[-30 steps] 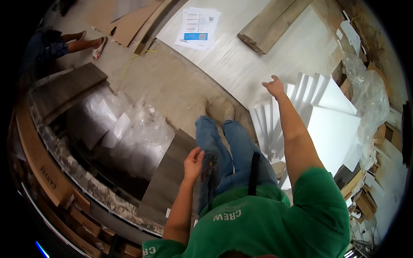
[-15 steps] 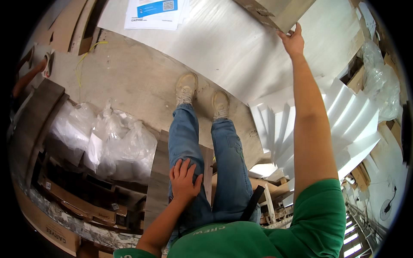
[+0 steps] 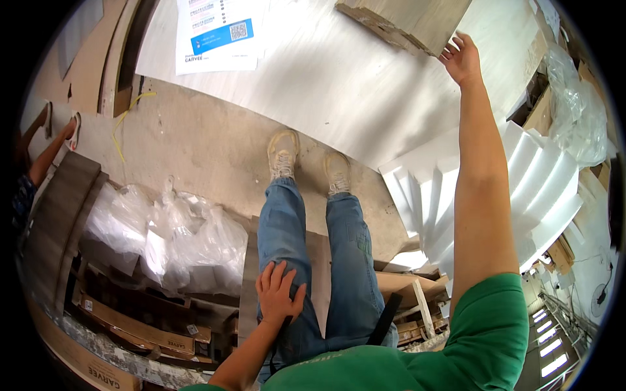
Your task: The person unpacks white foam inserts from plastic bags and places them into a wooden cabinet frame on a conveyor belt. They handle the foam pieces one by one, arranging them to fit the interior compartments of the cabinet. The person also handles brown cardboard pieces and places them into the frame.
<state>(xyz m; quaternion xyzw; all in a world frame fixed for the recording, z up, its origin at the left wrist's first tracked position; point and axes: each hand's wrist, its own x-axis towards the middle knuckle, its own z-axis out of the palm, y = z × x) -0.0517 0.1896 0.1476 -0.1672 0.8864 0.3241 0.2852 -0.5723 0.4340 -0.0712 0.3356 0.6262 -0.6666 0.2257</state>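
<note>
My right hand (image 3: pixel 461 57) is stretched far out, its fingers spread and touching the lower right corner of a stack of grey-brown planks (image 3: pixel 404 19) that lies on a big white sheet (image 3: pixel 339 78). My left hand (image 3: pixel 278 292) rests flat, fingers apart, on my left thigh, on blue jeans (image 3: pixel 287 241). It holds nothing. Under my legs lies a grey plank (image 3: pixel 250 287). My two feet in light shoes (image 3: pixel 283 153) stand on the concrete floor just before the white sheet.
A fan of white foam sheets (image 3: pixel 521 189) lies to my right. Crumpled clear plastic bags (image 3: pixel 176 234) sit at my left over cardboard boxes (image 3: pixel 130 326). A printed paper (image 3: pixel 218 32) lies on the white sheet. Another person's arm (image 3: pixel 45 156) reaches in at far left.
My right arm has stayed stretched out toward the plank stack while the view shifted. My left hand stayed on my thigh. My feet look closer to the white sheet.
</note>
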